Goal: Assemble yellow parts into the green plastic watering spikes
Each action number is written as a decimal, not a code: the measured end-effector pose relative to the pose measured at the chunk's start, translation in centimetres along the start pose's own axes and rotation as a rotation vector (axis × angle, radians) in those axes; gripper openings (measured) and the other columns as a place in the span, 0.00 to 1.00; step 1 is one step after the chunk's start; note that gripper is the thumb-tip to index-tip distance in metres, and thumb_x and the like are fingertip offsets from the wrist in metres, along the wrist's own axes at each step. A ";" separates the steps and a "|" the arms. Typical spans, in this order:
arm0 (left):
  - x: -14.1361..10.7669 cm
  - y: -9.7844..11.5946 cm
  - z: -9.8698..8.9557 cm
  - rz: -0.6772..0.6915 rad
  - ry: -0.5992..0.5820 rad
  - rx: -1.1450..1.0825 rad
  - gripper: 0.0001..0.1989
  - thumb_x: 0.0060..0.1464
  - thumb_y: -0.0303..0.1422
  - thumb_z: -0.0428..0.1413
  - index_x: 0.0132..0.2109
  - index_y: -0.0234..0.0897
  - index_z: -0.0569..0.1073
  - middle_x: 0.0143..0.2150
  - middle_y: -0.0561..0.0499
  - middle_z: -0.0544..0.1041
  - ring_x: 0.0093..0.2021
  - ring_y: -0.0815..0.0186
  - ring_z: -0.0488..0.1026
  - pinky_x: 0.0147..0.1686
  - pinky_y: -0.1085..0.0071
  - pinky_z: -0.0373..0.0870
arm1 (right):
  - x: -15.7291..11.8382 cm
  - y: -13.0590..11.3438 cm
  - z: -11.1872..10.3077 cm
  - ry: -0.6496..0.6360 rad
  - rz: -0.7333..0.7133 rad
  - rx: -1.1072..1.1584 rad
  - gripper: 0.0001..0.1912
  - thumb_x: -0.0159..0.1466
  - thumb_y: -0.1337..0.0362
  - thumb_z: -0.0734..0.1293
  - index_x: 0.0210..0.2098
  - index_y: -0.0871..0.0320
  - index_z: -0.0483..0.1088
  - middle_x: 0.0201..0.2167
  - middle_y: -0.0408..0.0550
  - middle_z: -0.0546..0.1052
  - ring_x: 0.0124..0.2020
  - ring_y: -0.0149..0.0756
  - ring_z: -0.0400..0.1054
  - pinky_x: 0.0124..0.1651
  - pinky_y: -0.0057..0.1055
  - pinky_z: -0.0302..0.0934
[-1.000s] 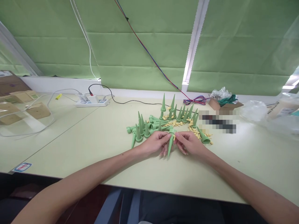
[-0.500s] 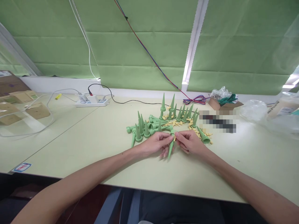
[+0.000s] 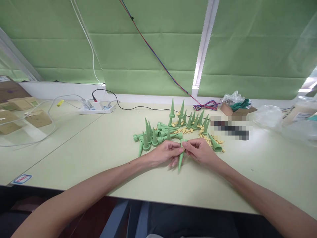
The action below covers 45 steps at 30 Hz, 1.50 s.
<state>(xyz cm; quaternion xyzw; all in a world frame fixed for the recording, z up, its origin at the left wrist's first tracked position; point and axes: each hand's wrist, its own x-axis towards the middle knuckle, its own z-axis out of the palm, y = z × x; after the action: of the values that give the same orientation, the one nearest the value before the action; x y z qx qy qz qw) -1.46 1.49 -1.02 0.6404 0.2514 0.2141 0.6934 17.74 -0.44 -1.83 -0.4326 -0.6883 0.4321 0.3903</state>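
Point down, a green plant watering spike (image 3: 181,160) is gripped in my left hand (image 3: 172,152), thumb across its upper part. My right hand (image 3: 198,148) is closed in a pinch against the spike's side, near its wide collar; the small yellow valve in its fingertips is almost wholly hidden. Behind my hands, several green spikes (image 3: 155,138) stand on their wide ends or lie in a pile. Small yellow valves (image 3: 184,131) are scattered among them. Close to my right hand, another spike (image 3: 215,144) lies on its side, its wide opening facing me.
A white power strip (image 3: 96,110) with plugs and cables sits at the back left. Small cardboard boxes (image 3: 38,118) lie on the far left. Toward the back right are an open carton (image 3: 237,111), a coiled red-blue wire (image 3: 208,105) and clear plastic bags (image 3: 268,116).
My right fingertips have moved slightly left, onto the spike. The yellow valve, visible between them before, is now mostly covered. The held spike has tilted a little more upright.
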 end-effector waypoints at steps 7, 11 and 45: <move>-0.1 0.1 0.0 -0.013 -0.002 0.001 0.20 0.59 0.45 0.59 0.41 0.29 0.76 0.20 0.54 0.70 0.15 0.75 0.62 0.17 0.77 0.60 | 0.0 -0.2 0.1 -0.006 0.003 0.019 0.29 0.62 0.41 0.66 0.17 0.58 0.64 0.10 0.37 0.58 0.14 0.25 0.48 0.20 0.28 0.42; -0.1 0.2 0.1 -0.005 0.009 -0.010 0.19 0.59 0.44 0.59 0.41 0.29 0.76 0.20 0.55 0.70 0.15 0.76 0.62 0.16 0.78 0.59 | 0.0 -0.2 0.1 -0.007 0.012 0.026 0.29 0.62 0.42 0.66 0.17 0.58 0.64 0.10 0.37 0.58 0.14 0.25 0.48 0.20 0.28 0.41; 0.0 0.1 0.1 -0.034 0.082 0.092 0.22 0.57 0.49 0.58 0.39 0.30 0.74 0.18 0.55 0.70 0.14 0.75 0.63 0.16 0.78 0.59 | -0.2 0.1 -0.2 0.001 -0.023 -0.056 0.26 0.66 0.47 0.63 0.19 0.58 0.63 0.11 0.36 0.58 0.15 0.25 0.48 0.21 0.28 0.43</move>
<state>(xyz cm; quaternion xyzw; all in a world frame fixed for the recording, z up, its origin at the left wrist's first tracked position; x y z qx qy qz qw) -1.41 1.40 -0.91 0.6580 0.3000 0.2163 0.6559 18.01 -0.52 -1.94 -0.4359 -0.7048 0.4079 0.3833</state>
